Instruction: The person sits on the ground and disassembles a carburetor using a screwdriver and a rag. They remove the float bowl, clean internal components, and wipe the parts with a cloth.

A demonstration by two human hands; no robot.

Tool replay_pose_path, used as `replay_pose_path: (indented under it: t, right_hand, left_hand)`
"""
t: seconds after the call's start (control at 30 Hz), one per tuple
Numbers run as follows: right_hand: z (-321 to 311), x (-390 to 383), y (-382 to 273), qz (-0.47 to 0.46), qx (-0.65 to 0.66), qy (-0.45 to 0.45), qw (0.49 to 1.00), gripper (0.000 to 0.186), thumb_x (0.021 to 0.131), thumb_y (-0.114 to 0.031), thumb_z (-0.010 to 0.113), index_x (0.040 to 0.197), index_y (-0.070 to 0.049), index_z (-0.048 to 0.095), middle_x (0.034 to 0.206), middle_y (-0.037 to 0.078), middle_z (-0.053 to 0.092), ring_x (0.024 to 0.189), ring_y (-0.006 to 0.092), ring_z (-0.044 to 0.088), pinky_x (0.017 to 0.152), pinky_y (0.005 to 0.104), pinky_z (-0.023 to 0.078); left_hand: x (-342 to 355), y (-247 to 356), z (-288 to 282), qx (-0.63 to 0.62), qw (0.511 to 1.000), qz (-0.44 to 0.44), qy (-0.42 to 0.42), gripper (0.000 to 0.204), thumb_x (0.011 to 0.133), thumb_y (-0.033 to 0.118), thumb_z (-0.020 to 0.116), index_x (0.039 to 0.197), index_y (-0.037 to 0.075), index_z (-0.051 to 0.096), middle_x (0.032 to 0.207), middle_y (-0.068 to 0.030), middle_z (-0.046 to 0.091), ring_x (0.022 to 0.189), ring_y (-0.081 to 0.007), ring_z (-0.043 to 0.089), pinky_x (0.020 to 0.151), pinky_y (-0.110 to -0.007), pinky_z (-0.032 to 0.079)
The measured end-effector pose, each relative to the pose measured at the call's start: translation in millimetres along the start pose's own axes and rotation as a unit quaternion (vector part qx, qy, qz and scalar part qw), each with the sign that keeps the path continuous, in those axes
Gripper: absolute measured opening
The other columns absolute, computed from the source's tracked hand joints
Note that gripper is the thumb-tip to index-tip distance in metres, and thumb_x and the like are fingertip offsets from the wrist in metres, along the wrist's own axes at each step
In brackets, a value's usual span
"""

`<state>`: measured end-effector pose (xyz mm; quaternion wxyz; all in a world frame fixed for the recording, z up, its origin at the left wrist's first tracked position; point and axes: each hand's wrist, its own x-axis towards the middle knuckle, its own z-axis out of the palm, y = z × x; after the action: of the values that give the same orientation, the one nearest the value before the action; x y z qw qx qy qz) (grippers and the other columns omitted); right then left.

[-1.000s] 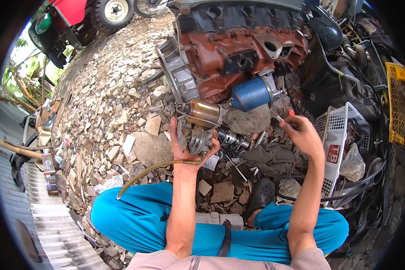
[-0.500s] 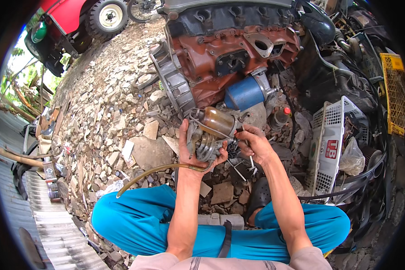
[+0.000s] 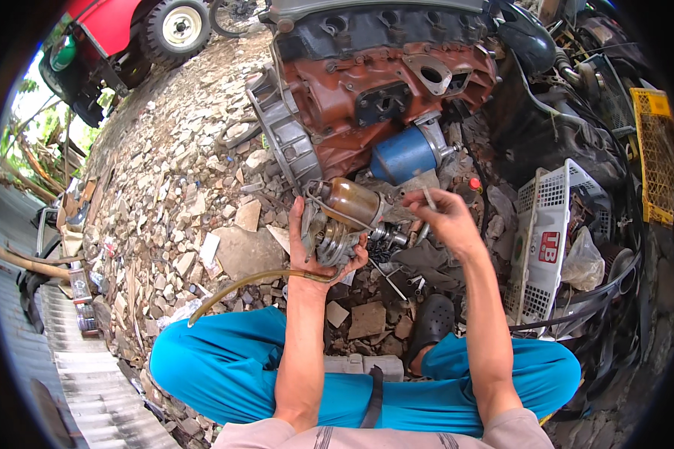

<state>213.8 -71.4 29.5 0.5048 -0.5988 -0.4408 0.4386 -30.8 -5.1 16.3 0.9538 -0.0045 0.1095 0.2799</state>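
In my left hand (image 3: 314, 258), fingers wrapped round it, is a metal pump-like assembly (image 3: 333, 241) topped by an amber cylindrical bowl (image 3: 352, 202) in a wire frame. A yellowish hose (image 3: 251, 281) hangs from it to my left knee. My right hand (image 3: 442, 213) is raised just right of the bowl, apart from it, pinching a short slim metal piece (image 3: 428, 200). Above them is a red-brown and black engine block (image 3: 329, 97) with a blue canister (image 3: 401, 157). A black-and-silver part (image 3: 389, 241) lies among stones below the bowl, partly hidden.
Gravel and rubble (image 3: 172, 187) cover the ground. A white crate (image 3: 547, 284) and yellow crate (image 3: 655, 157) stand at right among dark parts. A red-capped bottle (image 3: 474, 184) is behind my right hand. Corrugated sheets (image 3: 82, 389) lie at left; a red vehicle (image 3: 108, 22) stands upper left.
My right hand moved left and down onto the assembly half a second ago, and has since lifted slightly away with the metal piece. My left hand still holds the assembly.
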Motion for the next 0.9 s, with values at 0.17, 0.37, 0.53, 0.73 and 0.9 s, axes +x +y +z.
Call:
replay_pose_path:
  t: [0.17,0.37,0.53,0.73,0.9]
  right_hand:
    - [30.2,-2.8,24.0,0.102,0.142,-0.105,0.979,0.024,0.092,-0.013,0.067,0.112,0.0,0.065,0.074,-0.001,0.06,0.053,0.0032,0.045,0.047,0.0213,0.032]
    - [30.1,-2.1,18.4,0.092,0.202,-0.078,0.972,0.021,0.087,-0.006,0.071,0.105,0.001,0.064,0.079,0.003,0.067,0.053,0.0026,0.05,0.044,0.0186,0.031]
    - [8.6,-6.4,-9.3,0.039,0.149,-0.006,0.988,0.025,0.085,-0.001,0.07,0.108,0.002,0.063,0.088,0.01,0.072,0.054,0.0053,0.054,0.044,0.0186,0.033]
    - [-27.9,-14.9,-31.9,0.008,0.045,-0.186,0.982,0.019,0.088,-0.008,0.067,0.1,0.006,0.069,0.094,0.013,0.072,0.07,0.0128,0.062,0.061,0.0273,0.047]
    - [-37.4,-31.4,-53.2,-0.025,-0.392,-0.088,0.915,0.025,0.087,-0.02,0.068,0.104,-0.001,0.07,0.086,0.017,0.063,0.074,0.0272,0.058,0.074,0.0384,0.047]
  left_hand:
    - [-0.4,-5.0,6.7,0.021,1.0,-0.012,-0.008,0.076,0.08,0.073,0.057,0.126,0.013,0.059,0.113,-0.017,0.064,0.091,-0.0339,0.063,0.071,-0.043,0.049]
    - [-0.4,-7.3,8.7,0.023,1.0,-0.009,0.015,0.075,0.08,0.073,0.057,0.124,0.012,0.06,0.11,-0.0174,0.065,0.087,-0.0337,0.063,0.069,-0.042,0.049]
    - [-0.3,-3.5,8.8,0.037,0.999,-0.003,0.036,0.073,0.08,0.072,0.058,0.123,0.014,0.06,0.112,-0.0162,0.065,0.09,-0.0333,0.063,0.069,-0.042,0.05]
    - [-1.8,0.2,6.6,0.034,0.995,0.043,0.079,0.07,0.079,0.07,0.062,0.122,0.015,0.06,0.112,-0.0131,0.064,0.091,-0.0314,0.062,0.071,-0.043,0.05]
    - [-3.8,0.8,8.8,0.042,0.991,0.074,0.105,0.065,0.079,0.07,0.062,0.11,0.014,0.063,0.106,-0.0114,0.066,0.09,-0.0303,0.062,0.071,-0.045,0.05]
